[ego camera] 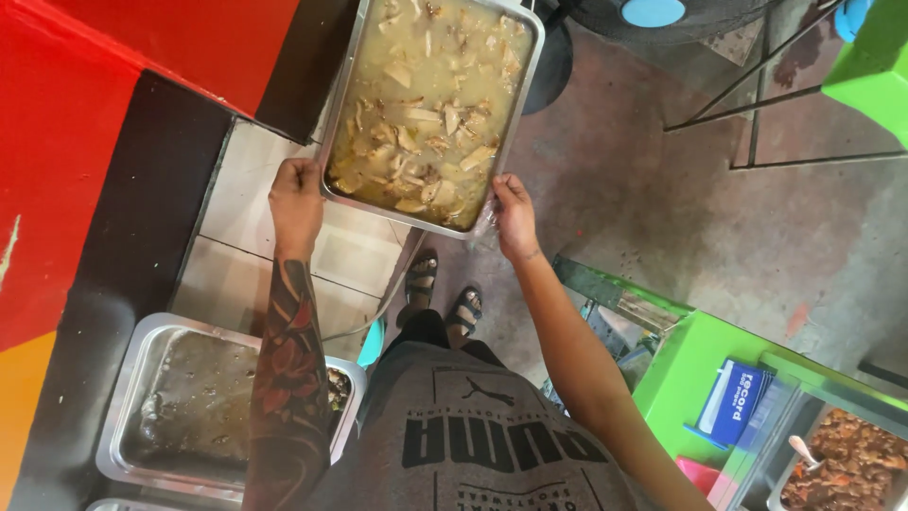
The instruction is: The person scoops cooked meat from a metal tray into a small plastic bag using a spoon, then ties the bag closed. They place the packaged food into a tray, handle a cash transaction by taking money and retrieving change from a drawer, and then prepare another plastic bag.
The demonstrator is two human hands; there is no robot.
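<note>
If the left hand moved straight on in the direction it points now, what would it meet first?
The left hand already grips the near rim of the metal tray of pale stew, so the tray comes first; depth beyond is unclear.

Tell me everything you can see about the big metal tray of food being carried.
The metal tray is a shiny rectangular steel pan with a raised rolled rim and rounded corners. It is nearly full of pale, yellowish broth with chunks of light-coloured food. It is held about level above the tiled counter edge and the concrete floor. The left hand grips its near left corner, the right hand its near right corner, where some clear plastic film shows. Its far end runs out of view.
</note>
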